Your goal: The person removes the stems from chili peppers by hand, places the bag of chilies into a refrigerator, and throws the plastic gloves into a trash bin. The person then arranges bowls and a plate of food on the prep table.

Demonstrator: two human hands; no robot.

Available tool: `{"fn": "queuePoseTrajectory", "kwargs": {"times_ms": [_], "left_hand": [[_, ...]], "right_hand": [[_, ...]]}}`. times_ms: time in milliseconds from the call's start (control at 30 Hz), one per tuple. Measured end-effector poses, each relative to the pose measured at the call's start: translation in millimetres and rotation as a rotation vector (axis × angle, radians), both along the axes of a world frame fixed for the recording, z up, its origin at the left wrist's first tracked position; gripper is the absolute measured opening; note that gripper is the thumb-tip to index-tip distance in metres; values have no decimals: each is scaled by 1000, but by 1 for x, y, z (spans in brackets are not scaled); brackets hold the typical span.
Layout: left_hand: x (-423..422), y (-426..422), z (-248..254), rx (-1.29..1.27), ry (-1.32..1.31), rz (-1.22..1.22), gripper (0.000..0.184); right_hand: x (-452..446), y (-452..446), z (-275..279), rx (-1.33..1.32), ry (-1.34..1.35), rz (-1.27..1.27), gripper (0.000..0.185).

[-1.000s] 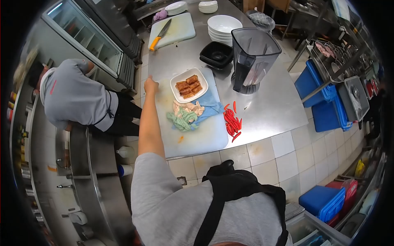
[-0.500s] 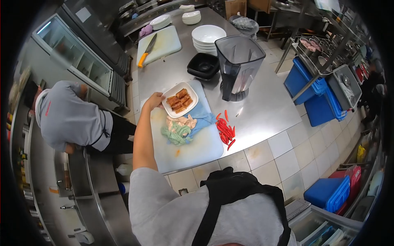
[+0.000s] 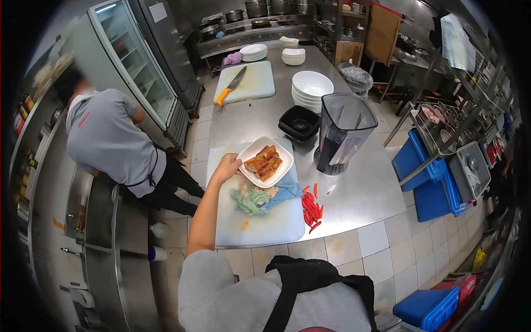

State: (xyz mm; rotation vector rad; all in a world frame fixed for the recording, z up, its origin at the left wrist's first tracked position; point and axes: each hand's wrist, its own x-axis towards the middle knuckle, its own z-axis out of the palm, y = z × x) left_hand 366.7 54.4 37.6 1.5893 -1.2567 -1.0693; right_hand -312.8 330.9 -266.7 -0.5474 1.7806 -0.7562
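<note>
My left hand grips the left edge of a white square dish. Several browned fried rolls lie inside it. The dish is held above a white cutting board on the steel table. Below the dish, crumpled green cloth and blue cloth rest on the board, with a peach-coloured one partly hidden between them. Red chillies are heaped by the board's right edge. My right hand is out of sight.
Beyond the dish stand black bowls, a blender jug and stacked white bowls. An orange-handled knife lies on another cutting board. At the left, a co-worker stands near a glass-door fridge.
My view has tilted up, showing more of the stove. My left hand still holds the dish, now turned slightly. The co-worker has straightened somewhat, an arm near the fridge.
</note>
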Motion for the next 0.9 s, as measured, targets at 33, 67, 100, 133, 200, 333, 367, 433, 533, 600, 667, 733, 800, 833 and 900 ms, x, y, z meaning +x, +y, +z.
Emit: {"fn": "queuePoseTrajectory", "kwargs": {"times_ms": [33, 67, 100, 133, 200, 333, 367, 433, 533, 600, 667, 733, 800, 833, 900], "left_hand": [[-7, 9, 10, -3, -5, -23, 24], [-14, 17, 18, -3, -10, -47, 24], [-23, 25, 23, 5, -10, -47, 24], [-33, 34, 27, -2, 33, -61, 24], [-54, 51, 31, 15, 80, -96, 25], [-106, 78, 28, 64, 146, -139, 24], [-120, 85, 25, 74, 166, -144, 24], [-149, 92, 15, 104, 217, -194, 24], [-196, 92, -17, 129, 264, -240, 24], [-233, 90, -38, 157, 292, -239, 25], [-275, 87, -53, 178, 363, -171, 25], [-317, 81, -75, 178, 349, -81, 24], [-353, 73, -93, 193, 291, -44, 23], [-370, 68, -97, 149, 331, 9, 24], [-396, 59, -104, 113, 363, 62, 24]], "right_hand": [[17, -25, 24, -65, 37, 90, 33], [33, -59, 53, -127, 75, 178, 30], [40, -74, 44, -194, 93, 202, 27], [50, -86, 29, -259, 110, 221, 24], [98, -79, 35, -421, 353, 181, 26], [82, -67, 46, -354, 354, 29, 30], [61, -62, 31, -293, 462, 1, 30], [38, -42, 25, -230, 434, 22, 29], [-1, -8, -15, -69, -196, -316, 31], [-12, 25, -49, -29, -67, -168, 31], [-39, 67, -131, -87, 30, -16, 28], [-52, 93, -135, -13, 9, -47, 28], [-62, 110, -128, 39, -15, -97, 27], [-67, 116, -127, 53, -24, -118, 27], [-79, 127, -124, 70, -35, -148, 27]]}}
